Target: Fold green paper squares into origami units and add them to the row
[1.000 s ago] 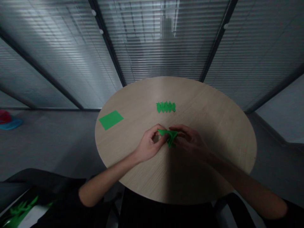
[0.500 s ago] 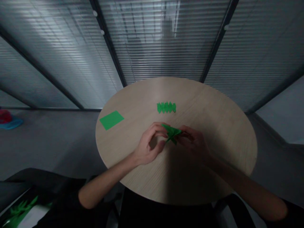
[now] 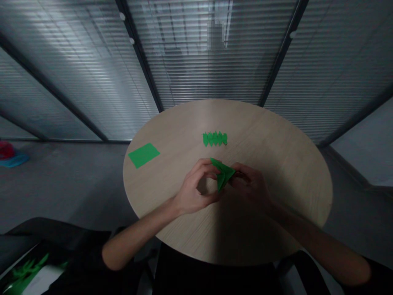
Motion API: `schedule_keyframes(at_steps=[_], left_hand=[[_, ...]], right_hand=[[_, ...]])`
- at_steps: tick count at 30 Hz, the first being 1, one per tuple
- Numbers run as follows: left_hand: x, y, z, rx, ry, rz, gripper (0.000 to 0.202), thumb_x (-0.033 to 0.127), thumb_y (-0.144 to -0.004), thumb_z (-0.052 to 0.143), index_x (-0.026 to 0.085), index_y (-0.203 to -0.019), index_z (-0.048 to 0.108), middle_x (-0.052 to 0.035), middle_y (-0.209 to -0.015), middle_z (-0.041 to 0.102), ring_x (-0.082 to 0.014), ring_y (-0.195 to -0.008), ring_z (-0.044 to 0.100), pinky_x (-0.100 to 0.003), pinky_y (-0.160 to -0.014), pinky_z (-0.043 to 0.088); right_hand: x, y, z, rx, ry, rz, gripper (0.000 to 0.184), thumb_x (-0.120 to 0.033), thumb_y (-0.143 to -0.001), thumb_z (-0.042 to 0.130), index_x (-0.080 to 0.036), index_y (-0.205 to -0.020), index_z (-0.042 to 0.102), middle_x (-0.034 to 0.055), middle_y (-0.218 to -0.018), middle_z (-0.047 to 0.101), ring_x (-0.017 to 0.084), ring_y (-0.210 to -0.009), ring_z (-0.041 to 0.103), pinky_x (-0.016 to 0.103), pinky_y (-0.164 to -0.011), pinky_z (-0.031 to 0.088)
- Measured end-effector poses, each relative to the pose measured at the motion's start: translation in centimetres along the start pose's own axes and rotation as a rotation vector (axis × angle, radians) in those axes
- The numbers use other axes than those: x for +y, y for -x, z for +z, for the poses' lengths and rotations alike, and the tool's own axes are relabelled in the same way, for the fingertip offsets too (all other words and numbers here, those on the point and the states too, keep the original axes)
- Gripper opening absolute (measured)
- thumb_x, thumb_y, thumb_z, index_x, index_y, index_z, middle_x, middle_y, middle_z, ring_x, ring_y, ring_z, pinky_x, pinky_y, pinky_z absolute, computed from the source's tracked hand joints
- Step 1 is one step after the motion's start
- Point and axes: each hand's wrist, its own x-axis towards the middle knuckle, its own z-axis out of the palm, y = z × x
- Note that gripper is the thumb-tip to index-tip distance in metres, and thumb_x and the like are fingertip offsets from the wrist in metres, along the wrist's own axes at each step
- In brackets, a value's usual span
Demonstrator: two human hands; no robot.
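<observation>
Between my left hand (image 3: 196,188) and my right hand (image 3: 250,186) I hold a folded piece of green paper (image 3: 223,174), pinched at its edges above the table. The fingers of my right hand are partly hidden behind it and lie in shadow. Farther out on the round wooden table (image 3: 260,135) lies a strip of green paper (image 3: 215,139) with a zigzag, leaf-shaped outline, just beyond my hands. A flat rectangular green paper sheet (image 3: 143,155) lies near the table's left edge, and neither hand touches it.
Slatted blinds on glass walls (image 3: 208,61) stand behind the table, with grey floor around it. A red and blue object (image 3: 9,155) lies on the floor at far left. At lower left, a dark surface (image 3: 39,262) holds a white sheet with green marks.
The folded paper has turned and its lower point now hangs more steeply. My left fingers have curled into a rounder ring around its edge. The other papers have not moved.
</observation>
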Motion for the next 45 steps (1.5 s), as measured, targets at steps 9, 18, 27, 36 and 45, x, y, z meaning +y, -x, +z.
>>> schedule_keyframes(at_steps=[9,18,27,36,45], left_hand=[[0.6,-0.3,-0.1,0.086,0.069,-0.073,0.008,0.012,-0.09,0.071,0.018,-0.095,0.073,-0.007,-0.097,0.075,-0.0171,-0.09,0.071,-0.031,-0.083,0.059],[0.4,-0.1,0.3,0.108,0.189,-0.238,0.006,0.014,-0.087,0.073,0.018,-0.09,0.075,-0.0065,-0.092,0.078,-0.0165,-0.083,0.074,-0.028,-0.078,0.062],[0.4,-0.1,0.7,0.229,0.406,-0.394,0.008,0.017,-0.084,0.076,0.016,-0.089,0.07,-0.0056,-0.087,0.08,-0.0134,-0.073,0.076,-0.021,-0.07,0.064],[0.5,-0.2,0.8,0.264,0.383,-0.441,0.016,0.024,-0.081,0.08,0.017,-0.085,0.065,-0.0031,-0.073,0.076,-0.0143,-0.065,0.075,-0.024,-0.063,0.064],[0.3,-0.3,0.8,0.296,0.443,-0.414,0.027,0.023,-0.08,0.081,0.019,-0.095,0.059,-0.0008,-0.074,0.076,-0.0135,-0.066,0.075,-0.022,-0.064,0.064]], right_hand=[[-0.2,0.3,0.2,-0.013,0.245,-0.214,0.002,-0.019,-0.09,0.067,-0.02,-0.088,0.068,0.0012,-0.08,0.068,0.015,-0.073,0.064,0.027,-0.068,0.05],[-0.5,0.4,0.3,-0.003,0.238,-0.223,0.004,-0.025,-0.092,0.07,-0.021,-0.091,0.069,-0.0003,-0.08,0.068,0.014,-0.071,0.064,0.026,-0.067,0.05],[-0.3,0.4,0.2,0.052,0.27,-0.206,0.006,-0.023,-0.091,0.07,-0.02,-0.086,0.068,-0.0013,-0.076,0.067,0.013,-0.068,0.064,0.026,-0.065,0.049],[-1.0,0.3,0.4,0.051,0.278,-0.201,0.009,-0.025,-0.092,0.069,-0.021,-0.084,0.067,-0.0005,-0.074,0.068,0.014,-0.066,0.064,0.027,-0.064,0.05],[-0.9,0.3,0.3,0.059,0.297,-0.235,0.008,-0.022,-0.091,0.069,-0.022,-0.083,0.066,-0.0009,-0.074,0.069,0.014,-0.067,0.064,0.026,-0.065,0.052]])
